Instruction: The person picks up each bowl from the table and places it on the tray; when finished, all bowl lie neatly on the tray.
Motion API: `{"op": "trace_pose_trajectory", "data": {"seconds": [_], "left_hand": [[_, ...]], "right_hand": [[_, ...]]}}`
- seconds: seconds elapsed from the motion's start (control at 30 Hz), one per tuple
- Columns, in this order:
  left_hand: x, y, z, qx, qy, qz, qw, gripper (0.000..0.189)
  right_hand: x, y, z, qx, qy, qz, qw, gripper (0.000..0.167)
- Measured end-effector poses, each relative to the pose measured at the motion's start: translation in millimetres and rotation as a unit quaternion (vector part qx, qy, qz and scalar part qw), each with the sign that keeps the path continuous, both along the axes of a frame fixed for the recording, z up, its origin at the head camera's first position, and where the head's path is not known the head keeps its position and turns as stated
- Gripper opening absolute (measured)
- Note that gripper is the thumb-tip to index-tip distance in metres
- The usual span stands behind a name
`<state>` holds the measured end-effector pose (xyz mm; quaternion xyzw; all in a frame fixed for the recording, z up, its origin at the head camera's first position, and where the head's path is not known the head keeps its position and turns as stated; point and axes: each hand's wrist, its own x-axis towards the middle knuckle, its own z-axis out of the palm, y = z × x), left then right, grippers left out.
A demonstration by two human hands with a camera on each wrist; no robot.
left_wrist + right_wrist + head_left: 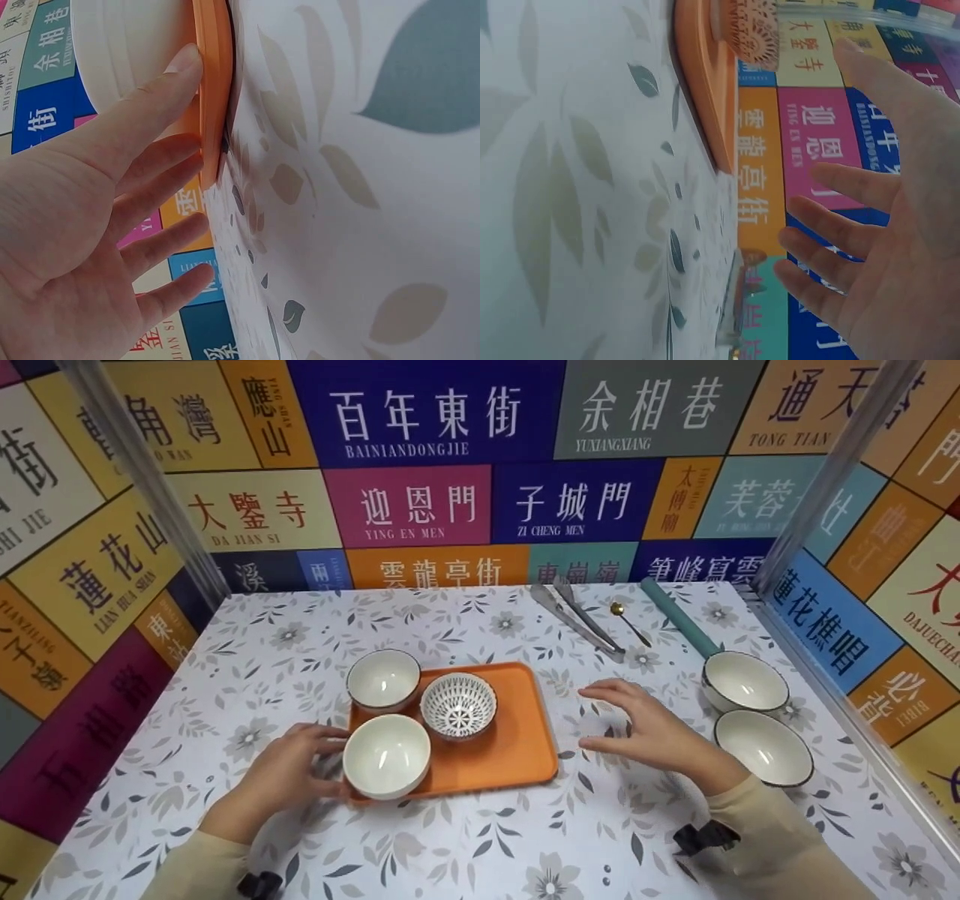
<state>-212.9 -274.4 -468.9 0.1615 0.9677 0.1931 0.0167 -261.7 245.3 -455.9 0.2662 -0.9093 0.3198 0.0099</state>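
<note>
An orange tray (517,735) lies on the table and carries a plain cream bowl (386,757) at its front left. Behind that one, a dark-rimmed bowl (384,681) sits at the tray's back left corner. To their right stands a black-and-white patterned bowl (459,709). My left hand (289,772) is at the tray's left edge, fingers spread and relaxed; in the left wrist view its thumb (184,64) overlaps the rim beside a bowl. Off the tray's right side, my right hand (649,727) hovers with fingers apart and nothing in it.
Two dark-rimmed bowls, one farther back (746,681) and one nearer (765,746), stand at the right. A green cylinder (681,616), a small gold spoon (630,622) and grey tongs (577,619) lie at the back. Walls with printed signs (420,502) enclose the table.
</note>
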Motion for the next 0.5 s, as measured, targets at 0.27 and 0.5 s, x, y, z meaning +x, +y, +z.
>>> {"op": "trace_pose_trajectory", "data": {"seconds": [0.27, 0.5], "left_hand": [[0.2, -0.2, -0.1, -0.008, 0.002, -0.003, 1.0, 0.065], [1.0, 1.1, 0.8, -0.009, 0.004, -0.007, 0.9999, 0.064]], "right_hand": [[9.1, 45, 17.1, 0.02, 0.021, -0.04, 0.9988, 0.076], [20.5, 84, 25.8, 0.049, 0.002, -0.092, 0.9945, 0.088]]}}
